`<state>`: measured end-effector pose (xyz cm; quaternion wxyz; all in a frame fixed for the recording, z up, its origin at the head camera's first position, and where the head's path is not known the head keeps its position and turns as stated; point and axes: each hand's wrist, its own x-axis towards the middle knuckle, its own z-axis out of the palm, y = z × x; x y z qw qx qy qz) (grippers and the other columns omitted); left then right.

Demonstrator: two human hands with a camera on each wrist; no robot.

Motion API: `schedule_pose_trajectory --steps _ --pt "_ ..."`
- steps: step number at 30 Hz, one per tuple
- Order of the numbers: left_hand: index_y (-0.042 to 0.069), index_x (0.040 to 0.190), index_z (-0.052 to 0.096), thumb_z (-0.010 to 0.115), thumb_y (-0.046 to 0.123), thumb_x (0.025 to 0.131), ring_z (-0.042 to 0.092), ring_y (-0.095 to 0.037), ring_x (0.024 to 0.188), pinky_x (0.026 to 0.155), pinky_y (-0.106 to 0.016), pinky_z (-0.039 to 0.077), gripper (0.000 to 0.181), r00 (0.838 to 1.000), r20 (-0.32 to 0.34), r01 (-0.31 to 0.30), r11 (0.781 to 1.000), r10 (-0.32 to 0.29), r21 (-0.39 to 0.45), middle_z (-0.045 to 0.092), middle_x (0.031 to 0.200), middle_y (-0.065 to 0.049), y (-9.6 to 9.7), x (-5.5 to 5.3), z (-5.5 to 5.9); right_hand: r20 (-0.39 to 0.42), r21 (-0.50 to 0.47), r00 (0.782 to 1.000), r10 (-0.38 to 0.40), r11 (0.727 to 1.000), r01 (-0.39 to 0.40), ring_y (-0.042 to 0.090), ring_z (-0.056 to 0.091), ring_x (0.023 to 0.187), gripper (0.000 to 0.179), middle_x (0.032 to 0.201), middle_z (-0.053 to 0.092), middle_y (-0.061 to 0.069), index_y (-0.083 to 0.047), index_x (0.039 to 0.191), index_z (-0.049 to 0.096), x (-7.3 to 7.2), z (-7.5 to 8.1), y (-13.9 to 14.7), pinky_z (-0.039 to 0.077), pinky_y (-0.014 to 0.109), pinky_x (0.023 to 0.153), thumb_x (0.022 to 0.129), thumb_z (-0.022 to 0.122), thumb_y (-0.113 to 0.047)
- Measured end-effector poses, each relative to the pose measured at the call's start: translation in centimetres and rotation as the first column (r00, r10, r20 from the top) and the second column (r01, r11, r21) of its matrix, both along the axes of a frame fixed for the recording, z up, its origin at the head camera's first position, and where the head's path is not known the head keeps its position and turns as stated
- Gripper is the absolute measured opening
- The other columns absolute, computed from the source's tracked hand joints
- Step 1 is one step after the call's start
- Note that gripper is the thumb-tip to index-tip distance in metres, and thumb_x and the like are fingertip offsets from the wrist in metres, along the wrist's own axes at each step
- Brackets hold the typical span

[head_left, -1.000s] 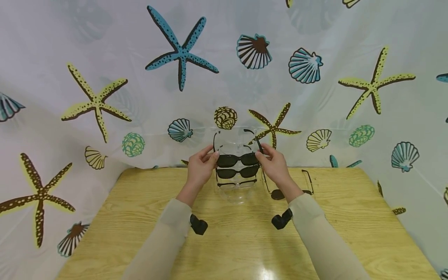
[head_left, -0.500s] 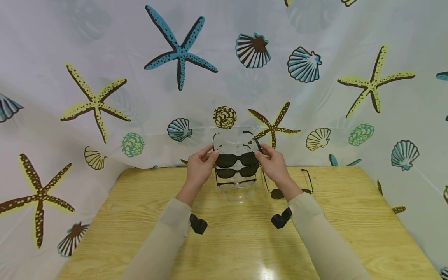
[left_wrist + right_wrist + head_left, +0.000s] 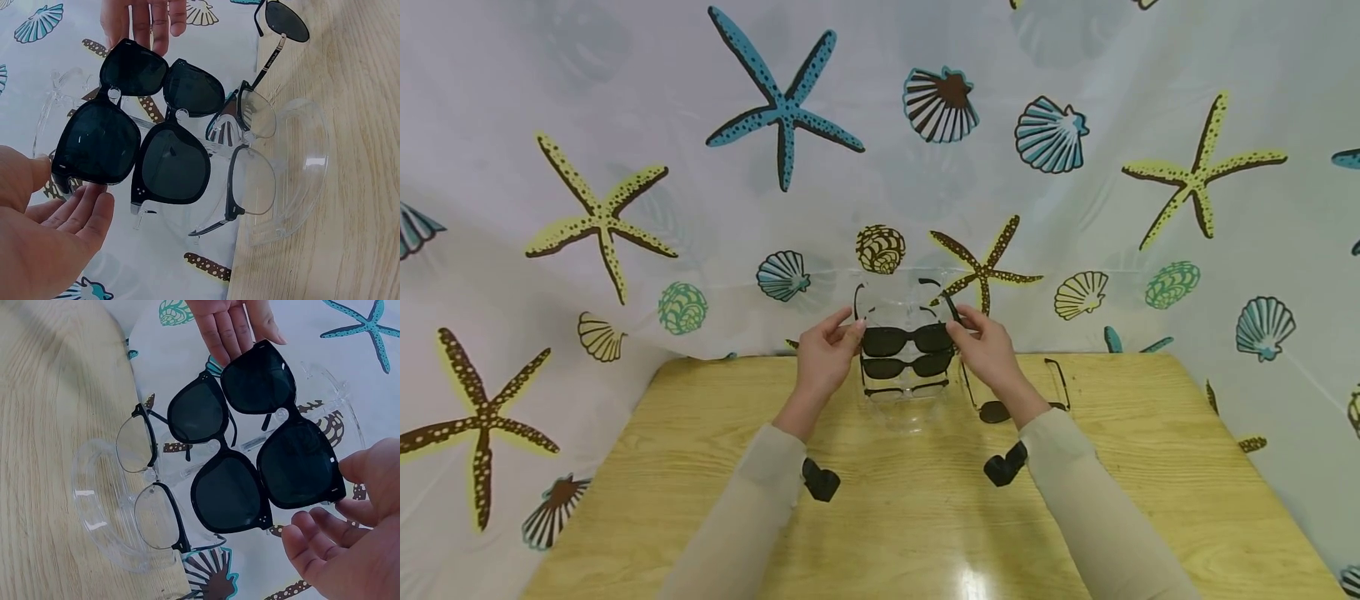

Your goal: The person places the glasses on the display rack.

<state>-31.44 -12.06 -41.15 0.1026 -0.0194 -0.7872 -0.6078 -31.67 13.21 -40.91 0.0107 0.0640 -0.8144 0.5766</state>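
Note:
A pair of black sunglasses (image 3: 886,341) sits at the upper level of a clear plastic display stand (image 3: 319,134). My left hand (image 3: 824,357) pinches its left end, thumb in front and fingers behind, and my right hand (image 3: 988,348) pinches the right end in the same way. Both temples are unfolded and point back toward the curtain. Directly below is a second pair of black sunglasses (image 3: 226,490), which neither hand grips. Lower still, clear-lens eyeglasses (image 3: 257,178) with dark upper rims rest on the stand.
Thin-framed sunglasses (image 3: 995,412) lie on the wooden table (image 3: 895,517) to the right of the stand, partly hidden by my right forearm. Behind the table's back edge hangs a white curtain (image 3: 715,200) printed with starfish and shells.
The head view has shifted slightly, so the scene sits a little higher in it. Both hands keep the same hold at the ends of the upper sunglasses.

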Motion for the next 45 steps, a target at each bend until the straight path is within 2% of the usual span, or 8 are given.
schedule_pose_trajectory --steps 7,14,19,22,27,30,39,45 --pt "0.009 0.157 0.052 0.063 0.03 0.108 0.07 -0.037 0.123 0.104 -0.049 0.057 0.054 1.0 0.02 -0.005 0.999 0.006 -0.039 0.07 0.137 -0.021 -0.3 0.5 -0.2 -0.019 -0.007 1.0 0.012 1.0 -0.012 0.04 0.059 0.134 0.056 0.158 0.049 0.022 -0.012 0.163 0.042 0.2 -0.6 0.9 0.054 0.057 0.106 0.112 0.053 -0.033" --pt "0.008 0.155 0.053 0.063 0.027 0.108 0.07 -0.038 0.121 0.099 -0.053 0.059 0.052 0.998 -0.027 -0.057 0.985 0.053 -0.161 0.071 0.132 -0.022 -0.1 3.0 -0.8 -0.026 0.024 1.0 -0.017 1.0 0.018 0.039 0.059 0.133 0.054 0.155 0.052 0.02 -0.013 0.162 0.043 1.2 -1.5 3.0 0.055 0.057 0.103 0.113 0.052 -0.033" --pt "0.004 0.137 0.067 0.063 0.015 0.106 0.074 -0.034 0.106 0.093 -0.048 0.061 0.034 0.981 -0.141 -0.154 0.982 0.137 -0.114 0.075 0.115 -0.019 1.2 4.7 -2.3 -0.039 0.051 0.998 -0.047 0.998 0.049 0.039 0.06 0.132 0.054 0.154 0.053 0.021 -0.011 0.161 0.044 2.0 -2.3 5.4 0.056 0.053 0.102 0.113 0.051 -0.034" --pt "0.003 0.125 0.073 0.063 0.011 0.104 0.074 -0.028 0.095 0.085 -0.038 0.061 0.025 0.978 -0.147 -0.162 0.983 0.148 -0.086 0.076 0.105 -0.016 2.4 5.4 -3.7 -0.029 0.063 0.997 -0.07 0.995 0.072 0.04 0.06 0.133 0.053 0.154 0.052 0.022 -0.01 0.16 0.045 2.9 -2.9 6.8 0.056 0.053 0.102 0.113 0.05 -0.034" --pt "0.005 0.112 0.076 0.064 0.006 0.099 0.07 -0.017 0.085 0.077 -0.026 0.056 0.018 0.995 -0.08 -0.058 0.995 0.051 -0.087 0.076 0.099 -0.013 4.3 6.4 -5.6 -0.02 0.106 0.992 -0.124 0.987 0.125 0.038 0.062 0.13 0.052 0.153 0.054 0.021 -0.008 0.157 0.048 5.0 -4.4 8.8 0.059 0.037 0.094 0.113 0.05 -0.036" --pt "0.006 0.11 0.075 0.065 0.006 0.099 0.07 -0.02 0.089 0.081 -0.032 0.059 0.015 0.998 -0.044 0.041 0.993 -0.046 -0.108 0.076 0.102 -0.013 5.4 6.8 -6.5 -0.027 0.114 0.988 -0.151 0.982 0.153 0.038 0.063 0.128 0.051 0.151 0.056 0.021 -0.007 0.156 0.05 5.9 -5.2 9.9 0.057 0.026 0.088 0.113 0.051 -0.035" --pt "0.008 0.137 0.068 0.065 0.015 0.102 0.074 -0.031 0.105 0.086 -0.042 0.062 0.035 0.962 0.081 0.269 0.957 -0.262 -0.108 0.075 0.113 -0.013 9.9 6.4 -8.8 -0.005 0.135 0.964 -0.267 0.955 0.265 0.039 0.064 0.124 0.051 0.145 0.061 0.023 -0.004 0.152 0.055 7.3 -6.8 13.6 0.052 0.013 0.078 0.113 0.051 -0.036" --pt "0.003 0.144 0.062 0.065 0.014 0.103 0.072 -0.036 0.11 0.09 -0.047 0.061 0.043 0.946 0.111 0.316 0.943 -0.305 -0.107 0.072 0.118 -0.02 11.9 5.7 -9.7 0.02 0.173 0.951 -0.307 0.938 0.299 0.037 0.063 0.125 0.049 0.145 0.061 0.022 -0.005 0.151 0.055 7.3 -8.4 14.8 0.052 0.018 0.081 0.113 0.051 -0.035"
